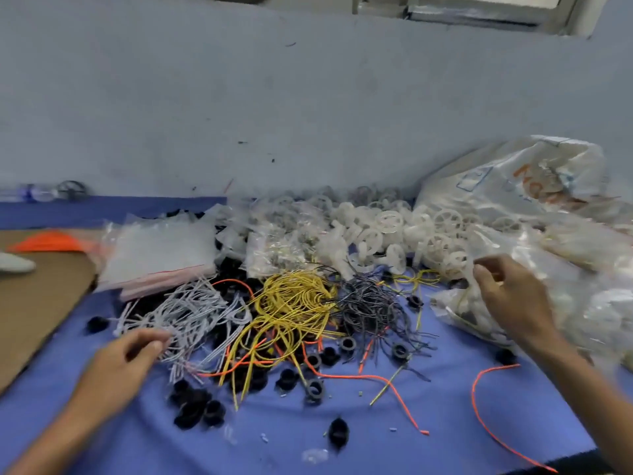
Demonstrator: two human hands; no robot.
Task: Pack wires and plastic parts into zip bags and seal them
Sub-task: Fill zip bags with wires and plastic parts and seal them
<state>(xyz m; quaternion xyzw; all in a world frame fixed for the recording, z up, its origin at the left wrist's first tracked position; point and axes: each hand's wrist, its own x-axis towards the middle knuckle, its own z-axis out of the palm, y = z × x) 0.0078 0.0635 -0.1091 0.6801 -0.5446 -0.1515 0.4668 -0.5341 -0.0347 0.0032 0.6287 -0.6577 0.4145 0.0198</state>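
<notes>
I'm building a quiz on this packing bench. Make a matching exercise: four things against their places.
Things:
1 white wires
2 yellow wires
3 zip bags
4 wheels

Places:
A the heap's centre
B far side, right of centre
C by the fingers of the left hand
D stacked at the heap's far left

Pairs: 1-C, 2-A, 3-D, 4-B

Three heaps of wires: white wires [191,313], yellow wires [291,303], dark grey wires [370,303]. One stack of zip bags [161,252], one big sack [513,180].
</notes>
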